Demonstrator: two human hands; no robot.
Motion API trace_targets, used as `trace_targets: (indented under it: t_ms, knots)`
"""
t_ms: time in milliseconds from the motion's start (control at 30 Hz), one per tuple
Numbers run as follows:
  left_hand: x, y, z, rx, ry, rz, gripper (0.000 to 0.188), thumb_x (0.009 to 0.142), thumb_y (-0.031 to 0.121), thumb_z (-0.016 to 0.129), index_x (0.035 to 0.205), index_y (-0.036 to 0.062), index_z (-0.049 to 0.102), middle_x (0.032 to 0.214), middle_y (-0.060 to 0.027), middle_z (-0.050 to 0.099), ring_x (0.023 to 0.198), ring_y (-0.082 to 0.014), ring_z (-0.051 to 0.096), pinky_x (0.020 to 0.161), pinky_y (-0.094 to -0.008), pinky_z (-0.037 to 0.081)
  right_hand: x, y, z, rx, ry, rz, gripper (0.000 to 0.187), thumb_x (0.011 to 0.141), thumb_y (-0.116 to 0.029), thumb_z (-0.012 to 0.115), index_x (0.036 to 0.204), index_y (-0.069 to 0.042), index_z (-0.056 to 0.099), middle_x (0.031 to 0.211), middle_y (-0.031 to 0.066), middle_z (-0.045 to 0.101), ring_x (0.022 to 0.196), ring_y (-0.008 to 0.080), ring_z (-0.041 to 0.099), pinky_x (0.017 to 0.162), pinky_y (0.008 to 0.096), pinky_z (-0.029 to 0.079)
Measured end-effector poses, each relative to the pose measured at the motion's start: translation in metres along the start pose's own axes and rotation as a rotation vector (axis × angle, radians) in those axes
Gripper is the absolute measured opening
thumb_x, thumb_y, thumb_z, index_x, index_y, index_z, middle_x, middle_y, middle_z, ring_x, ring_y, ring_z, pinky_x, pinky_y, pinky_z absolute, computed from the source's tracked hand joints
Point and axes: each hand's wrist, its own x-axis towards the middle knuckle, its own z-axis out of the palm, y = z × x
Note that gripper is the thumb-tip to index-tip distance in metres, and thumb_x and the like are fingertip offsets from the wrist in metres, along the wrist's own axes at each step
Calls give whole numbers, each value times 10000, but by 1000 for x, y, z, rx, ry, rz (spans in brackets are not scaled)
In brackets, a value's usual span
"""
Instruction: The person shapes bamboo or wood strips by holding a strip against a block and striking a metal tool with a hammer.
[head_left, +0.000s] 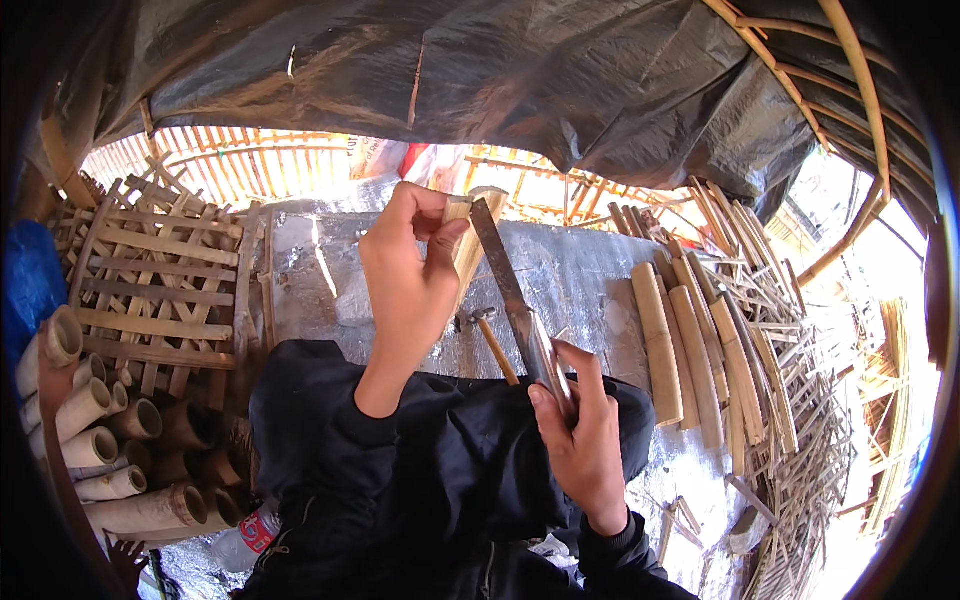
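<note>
My left hand (pixel 412 265) is raised in front of me, its thumb and fingers pinching a split piece of pale bamboo (pixel 467 265) near the top. My right hand (pixel 583 440) is wrapped round the shiny metal handle of a knife (pixel 498 255). The long dark blade slants up and to the left, its tip at the bamboo's upper end, close to my left thumb. Whether the edge is biting into the bamboo I cannot tell. Beyond my lap, between the two hands, a hammer (pixel 494 348) with a wooden handle lies on the grey sheet.
Split bamboo lengths (pixel 657 345) lie in a row at the right, beside a heap of thin strips (pixel 800 440). At the left are a woven bamboo panel (pixel 160 275), stacked bamboo tubes (pixel 150 510) and a plastic bottle (pixel 245 540). Black sheeting (pixel 450 80) hangs low ahead.
</note>
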Motion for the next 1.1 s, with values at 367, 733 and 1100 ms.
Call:
trace_targets:
  t_ms: [367,733,1100]
  knots:
    - [2,-5,-1,-35,-20,1,227,832,-172,667,940,-15,543,788,-142,684,732,-207,706,713,-322,539,3,33,4,222,-48,52,380,996,-93,676,1330,-11,514,717,210,619,550,276,550,575,323,421]
    - [4,-3,-6,-1,-23,-10,200,861,-151,664,951,-18,545,814,-139,688,739,-199,700,709,-322,534,8,25,24,121,9,-69,410,994,-63,664,1358,-2,486,866,272,668,760,409,723,691,361,535]
    - [5,-4,-4,19,-29,26,173,871,-132,657,953,-19,555,817,-146,689,754,-211,713,727,-328,542,13,39,12,737,-279,130,309,1095,-110,502,1374,-45,388,656,42,512,475,74,422,439,251,343]
